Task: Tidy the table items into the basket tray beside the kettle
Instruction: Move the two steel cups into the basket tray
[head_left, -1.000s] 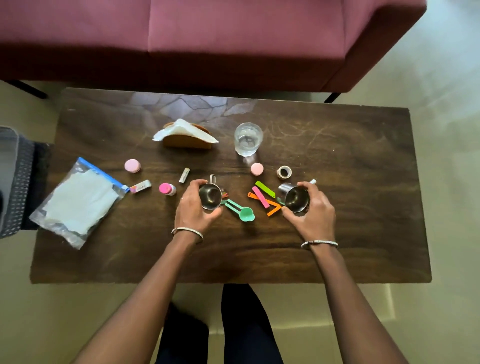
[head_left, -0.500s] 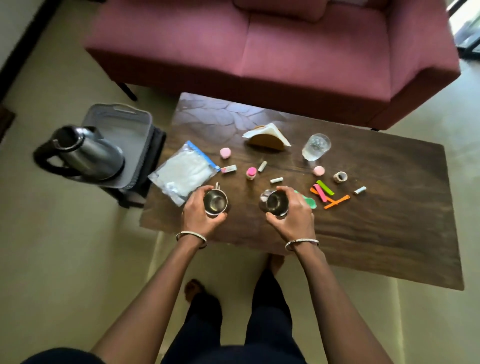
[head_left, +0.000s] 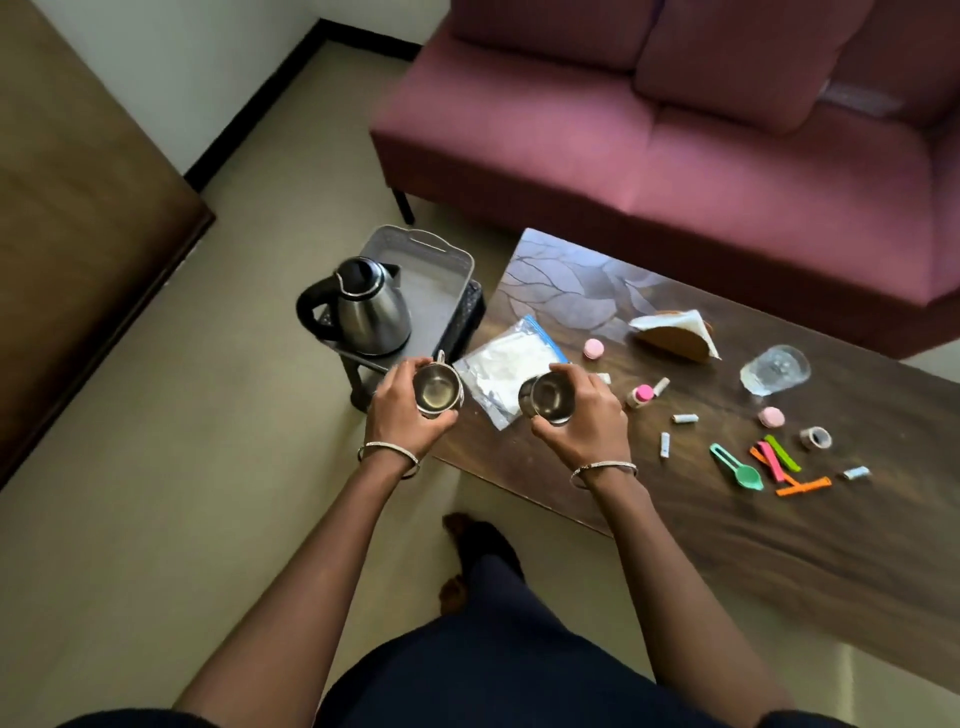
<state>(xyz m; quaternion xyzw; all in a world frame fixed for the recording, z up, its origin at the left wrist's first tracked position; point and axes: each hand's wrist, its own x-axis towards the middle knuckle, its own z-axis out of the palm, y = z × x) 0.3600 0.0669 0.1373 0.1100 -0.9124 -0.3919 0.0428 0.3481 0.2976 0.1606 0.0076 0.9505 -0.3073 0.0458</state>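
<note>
As both arms reach forward, each hand has a steel cup lifted clear of any surface. The left hand (head_left: 402, 410) wraps its fingers and thumb round the left cup (head_left: 436, 389), which hangs in the air just in front of the kettle (head_left: 369, 306), a bit to its right. The right hand (head_left: 576, 421) clasps the right cup (head_left: 548, 397) the same way, further right of the kettle, above the near corner of the table (head_left: 727, 545) and partly over the plastic bag (head_left: 506, 358). Both cups are mouth-up and face the camera; whether anything is inside, cannot tell.

The basket tray (head_left: 447, 254) is grey with a handle slot in its far wall. It sits directly behind and to the right of the kettle on the same dark stand, and the kettle overlaps its near-left part.

All other items lie on the table, right of the kettle. The plastic bag is closest to it. Next come a pink cap (head_left: 593, 348), a small bottle (head_left: 640, 396) with a pink lid, and a napkin holder (head_left: 675, 335). Further right are a glass (head_left: 776, 369), a tape roll (head_left: 815, 438), a green spoon (head_left: 737, 467) and a bunch of coloured clips (head_left: 779, 460). A few small white tubes are scattered between them, too small to name. The sofa (head_left: 675, 156) stands behind the table, up and right of the kettle.
</note>
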